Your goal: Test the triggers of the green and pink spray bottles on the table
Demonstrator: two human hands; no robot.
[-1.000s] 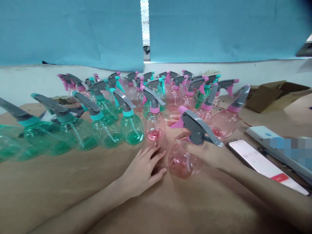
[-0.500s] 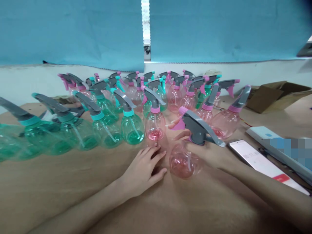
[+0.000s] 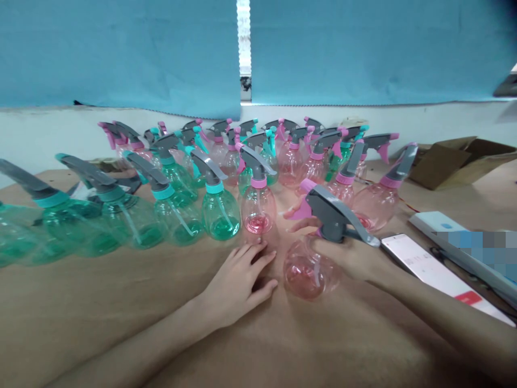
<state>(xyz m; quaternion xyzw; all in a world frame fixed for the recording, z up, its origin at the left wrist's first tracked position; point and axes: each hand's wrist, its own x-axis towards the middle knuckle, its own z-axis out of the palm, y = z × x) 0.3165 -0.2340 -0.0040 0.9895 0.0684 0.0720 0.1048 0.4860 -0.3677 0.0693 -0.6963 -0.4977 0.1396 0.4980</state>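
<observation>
My right hand (image 3: 347, 257) is wrapped around the neck of a pink spray bottle (image 3: 304, 272), whose grey head tilts with its pink nozzle toward the back left. A little pink liquid shows low in this bottle, and its base is at the tabletop. Palm down on the wood lies my left hand (image 3: 241, 277), fingers spread and holding nothing. Just beyond its fingertips stands another pink spray bottle (image 3: 258, 207), upright, with a green spray bottle (image 3: 220, 213) to its left.
Several green spray bottles (image 3: 135, 223) form a row at the left, and a crowd of pink and green ones (image 3: 290, 161) fills the back. On the right lie a phone (image 3: 428, 267), a white box (image 3: 440, 223) and an open cardboard box (image 3: 452, 161).
The pink spray bottle in my right hand has shifted slightly right and its head has dipped a little. My left hand stays put.
</observation>
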